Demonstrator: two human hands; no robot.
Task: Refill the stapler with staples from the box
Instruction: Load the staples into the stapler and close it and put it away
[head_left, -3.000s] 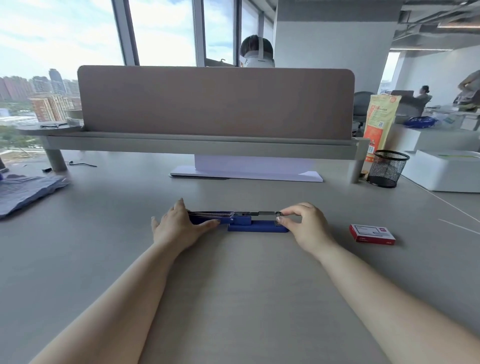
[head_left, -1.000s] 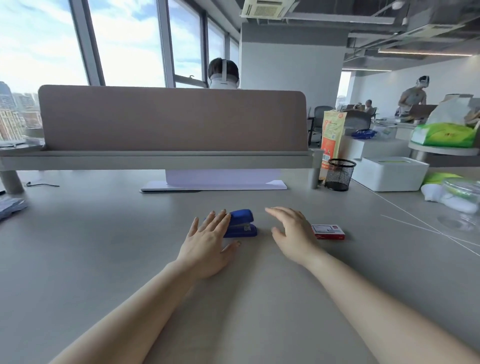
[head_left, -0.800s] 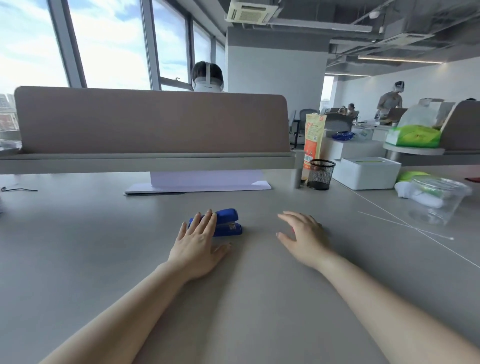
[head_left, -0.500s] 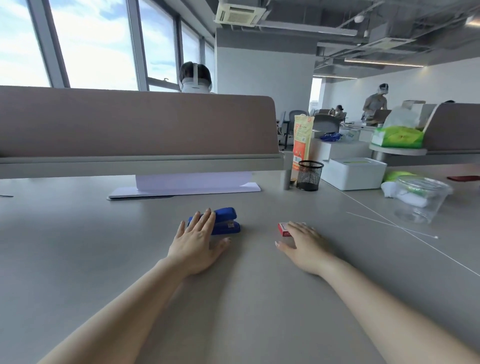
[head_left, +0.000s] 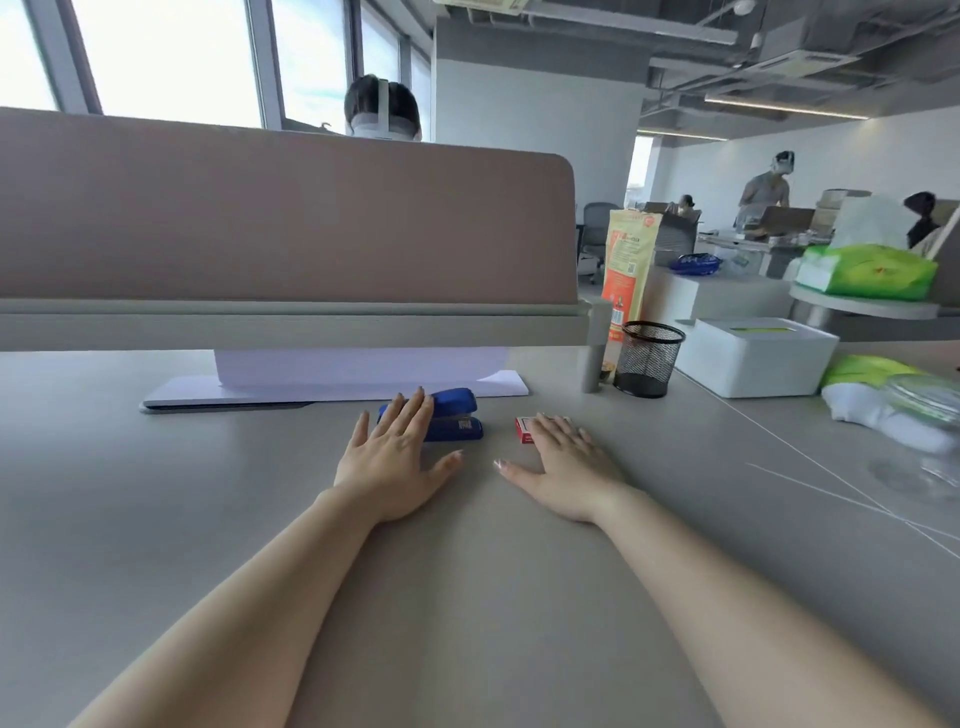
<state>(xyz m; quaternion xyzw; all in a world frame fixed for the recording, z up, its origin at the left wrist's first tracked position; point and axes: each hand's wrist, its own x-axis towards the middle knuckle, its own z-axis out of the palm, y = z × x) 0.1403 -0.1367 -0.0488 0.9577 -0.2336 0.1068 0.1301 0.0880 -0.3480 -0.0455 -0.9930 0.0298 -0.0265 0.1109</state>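
Grey office desk (head_left: 156, 519) fronted by a brown partition panel (head_left: 285, 218), with both bare forearms extended across it. Left hand (head_left: 392, 457), fingers spread flat and holding nothing, overlaps the near end of the closed blue stapler (head_left: 454, 415). Right hand (head_left: 563, 462), likewise splayed and empty, has its fingertips over the small red staple box (head_left: 524, 428), just right of the stapler.

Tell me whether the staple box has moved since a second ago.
Yes. The red staple box now lies closer to the closed blue stapler, slid leftward under the right hand; earlier a wider gap separated them.
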